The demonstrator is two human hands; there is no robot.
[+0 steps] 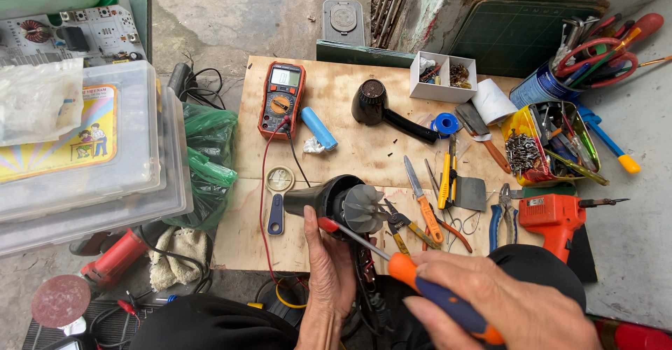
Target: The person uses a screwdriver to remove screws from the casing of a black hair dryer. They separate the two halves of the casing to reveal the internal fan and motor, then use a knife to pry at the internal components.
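The left hand wraps around a black hair dryer body, holding it upright above the lap with its grey fan exposed. The right hand clasps an orange-and-blue screwdriver, its tip meeting the housing beside the left thumb. This looks like loosening a screw; next, steady turning with the tip kept seated.

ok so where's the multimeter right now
In the head view the red multimeter lies at the far left of the wooden board, just left of the blue cylindrical cell and beyond the opened hair dryer in the left hand.
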